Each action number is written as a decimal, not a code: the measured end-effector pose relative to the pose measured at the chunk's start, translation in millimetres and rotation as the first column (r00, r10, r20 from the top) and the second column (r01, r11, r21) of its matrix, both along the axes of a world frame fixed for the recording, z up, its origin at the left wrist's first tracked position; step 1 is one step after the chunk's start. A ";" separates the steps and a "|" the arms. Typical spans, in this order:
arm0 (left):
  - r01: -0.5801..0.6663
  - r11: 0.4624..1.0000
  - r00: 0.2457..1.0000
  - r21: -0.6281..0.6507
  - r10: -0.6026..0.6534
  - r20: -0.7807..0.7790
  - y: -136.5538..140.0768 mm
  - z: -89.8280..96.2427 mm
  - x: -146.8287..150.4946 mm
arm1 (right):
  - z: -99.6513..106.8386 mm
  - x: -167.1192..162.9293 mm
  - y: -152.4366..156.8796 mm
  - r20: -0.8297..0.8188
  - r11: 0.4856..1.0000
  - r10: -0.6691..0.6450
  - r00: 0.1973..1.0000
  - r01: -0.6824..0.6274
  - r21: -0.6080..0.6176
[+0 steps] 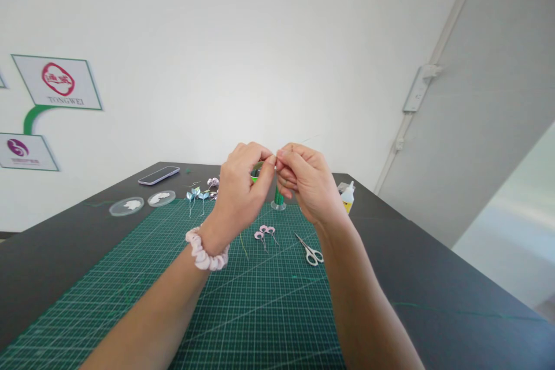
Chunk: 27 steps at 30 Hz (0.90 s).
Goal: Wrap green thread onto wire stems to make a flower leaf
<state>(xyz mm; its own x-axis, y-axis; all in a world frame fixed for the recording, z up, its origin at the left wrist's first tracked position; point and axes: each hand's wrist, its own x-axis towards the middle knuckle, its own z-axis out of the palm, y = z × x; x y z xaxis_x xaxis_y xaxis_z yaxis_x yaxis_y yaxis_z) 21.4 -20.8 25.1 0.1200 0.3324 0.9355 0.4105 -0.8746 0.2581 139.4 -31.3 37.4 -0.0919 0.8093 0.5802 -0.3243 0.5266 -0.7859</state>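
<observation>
My left hand point(245, 185), with a pale pink scrunchie point(207, 251) round the wrist, meets my right hand point(306, 179) fingertip to fingertip above the mat. Both are closed in a pinch on a thin green thread point(311, 139), whose fine end sticks out past my right hand; what else the fingertips cover is hidden. Below them, several small pink wire-stemmed petals point(264, 231) lie on the green cutting mat point(260, 312). White-handled scissors point(311, 254) lie near my right forearm. Behind my hands stands a spool of green thread point(278, 201), partly covered.
Light blue leaf-like pieces on stems point(198, 194) and purple flower pieces point(213, 182) lie left of my hands. Two shallow dishes point(125, 206) with white bits and a phone point(158, 175) rest further left. A glue bottle point(348, 198) stands at right on the black table point(416, 277).
</observation>
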 end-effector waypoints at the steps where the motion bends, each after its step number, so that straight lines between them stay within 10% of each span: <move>1: 0.094 0.990 0.995 -0.107 -0.090 0.045 -0.8 1.5 0.2 | 0.1 1.2 -0.2 0.011 1.000 -0.007 1.000 0.007 0.004; 9: 0.582 0.634 0.813 -0.510 -0.459 0.358 -1.8 6.9 1.2 | -2.9 8.1 -3.0 0.135 0.996 -0.025 0.991 0.014 0.086; 15: 0.656 0.510 0.753 -0.556 -0.491 0.438 -5.1 7.5 -1.9 | -4.6 9.1 -3.1 0.159 0.995 -0.033 0.987 0.017 0.100; 22: 0.684 0.510 0.729 -0.521 -0.495 0.473 -7.2 9.4 0.5 | -4.6 8.9 -1.9 0.088 0.995 0.045 0.995 -0.052 0.081; 27: 0.619 0.646 0.781 -0.446 -0.450 0.433 -5.2 7.2 3.5 | -3.8 7.7 -1.0 0.045 0.995 0.085 0.995 -0.087 0.048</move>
